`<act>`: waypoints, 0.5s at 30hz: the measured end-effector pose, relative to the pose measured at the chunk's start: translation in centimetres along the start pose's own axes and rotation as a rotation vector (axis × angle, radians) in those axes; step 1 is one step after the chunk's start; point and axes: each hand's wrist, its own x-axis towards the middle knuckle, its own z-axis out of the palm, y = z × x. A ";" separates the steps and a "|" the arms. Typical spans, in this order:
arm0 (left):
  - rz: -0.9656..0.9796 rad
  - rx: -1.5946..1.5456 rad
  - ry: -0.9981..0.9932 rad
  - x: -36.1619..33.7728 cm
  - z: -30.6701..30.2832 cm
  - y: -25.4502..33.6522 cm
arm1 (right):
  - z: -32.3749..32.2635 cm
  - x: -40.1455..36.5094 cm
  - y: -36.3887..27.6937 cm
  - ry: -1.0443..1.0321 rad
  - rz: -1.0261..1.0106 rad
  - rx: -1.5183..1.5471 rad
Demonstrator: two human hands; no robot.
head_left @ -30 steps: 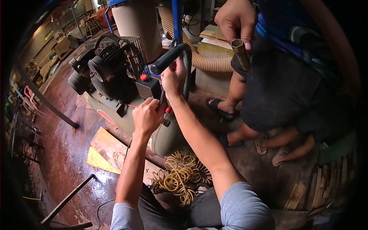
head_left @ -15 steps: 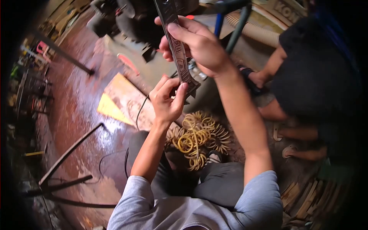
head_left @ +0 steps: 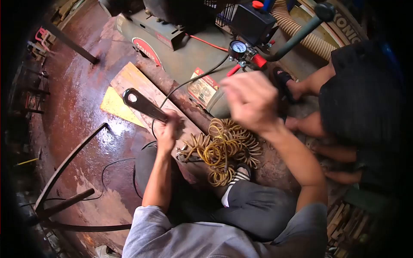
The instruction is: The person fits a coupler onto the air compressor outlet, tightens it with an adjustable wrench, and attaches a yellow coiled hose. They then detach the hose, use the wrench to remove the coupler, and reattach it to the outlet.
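Observation:
My left hand (head_left: 167,129) is closed around an adjustable wrench (head_left: 146,106). The dark handle points up and to the left, with a round hole at its end; the jaw end is hidden by my hand. My right hand (head_left: 251,101) is raised in front of the air compressor (head_left: 195,53), apart from the wrench. It is smeared by motion, so I cannot make out its fingers. Behind my right hand are a pressure gauge (head_left: 237,48) and red fittings (head_left: 259,60). A coiled yellow air hose (head_left: 221,148) lies on the floor below my hands.
Wooden boards (head_left: 142,94) lie on the wet red floor. Bent dark metal bars (head_left: 71,165) stand at the left. A person (head_left: 357,90) in dark clothes is close on the right, with another person's legs (head_left: 340,152) beside them. Wood strips (head_left: 344,221) are stacked at lower right.
The wrench was held up in both hands. My right hand has let go and moved down and right; my left hand has lowered the wrench to the left. The view now shows more of the compressor.

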 end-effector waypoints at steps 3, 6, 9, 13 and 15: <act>0.013 0.067 0.181 1.0 -2.5 1.0 | -1.7 -1.5 3.9 0.077 0.114 -0.302; 0.085 -0.038 0.179 1.9 -4.2 1.6 | -0.4 -3.2 5.1 -0.089 0.308 -0.233; 0.073 -0.127 0.186 2.0 -4.8 2.1 | 0.7 -2.9 5.7 -0.218 0.961 0.226; 0.012 -0.209 0.264 2.2 -4.9 2.3 | 2.3 -3.5 6.3 0.022 0.218 -0.261; 0.013 -0.251 0.175 2.2 -6.3 1.8 | 2.5 -3.9 5.7 -0.010 0.535 -0.101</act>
